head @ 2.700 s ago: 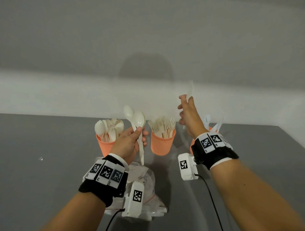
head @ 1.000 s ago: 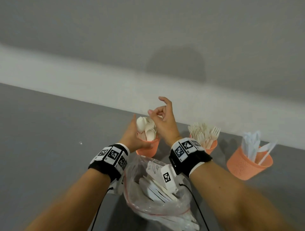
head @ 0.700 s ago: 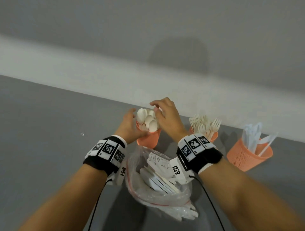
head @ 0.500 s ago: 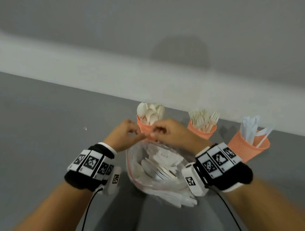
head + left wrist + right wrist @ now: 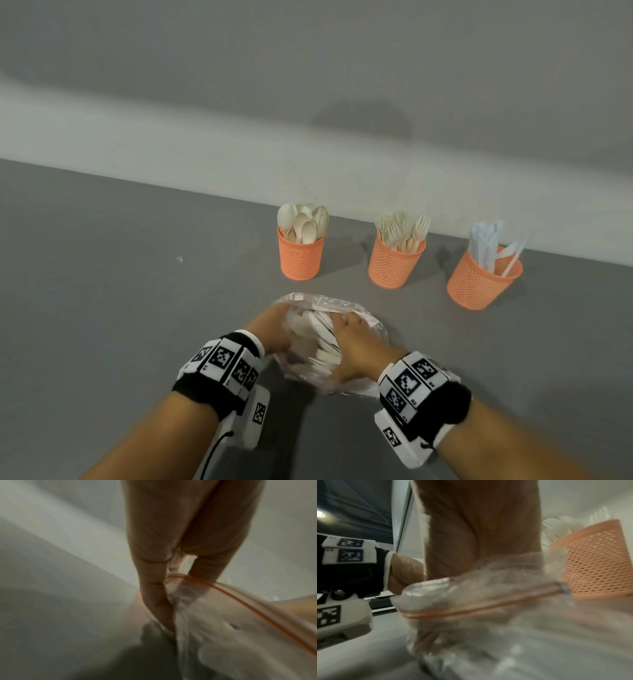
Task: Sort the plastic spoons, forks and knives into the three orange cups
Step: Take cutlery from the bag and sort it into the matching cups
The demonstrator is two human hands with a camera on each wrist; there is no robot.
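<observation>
The grey table (image 5: 102, 308) carries everything, and the head view has tipped down since half a second ago, so the three cups now sit well beyond the fingers instead of just past them. Between the two hands lies the clear plastic zip bag with a red seal strip (image 5: 363, 317), holding the unsorted white plastic cutlery (image 5: 318, 337). The left hand (image 5: 270, 330), which was pinching at the bag's mouth earlier, now has its fingers (image 5: 154, 601) extended down along the bag's left side, touching the film; whether they grip it is not clear. The right hand (image 5: 352, 346) has moved from the mouth to the bag's right side, fingers spread over the cutlery; blur hides whether they clasp anything. Ahead of the fingertips stand the orange mesh cup of cream spoons (image 5: 301, 255), the orange mesh cup of cream forks (image 5: 394, 265) right of it, and the orange mesh cup of pale knives (image 5: 479, 281) farthest right.
</observation>
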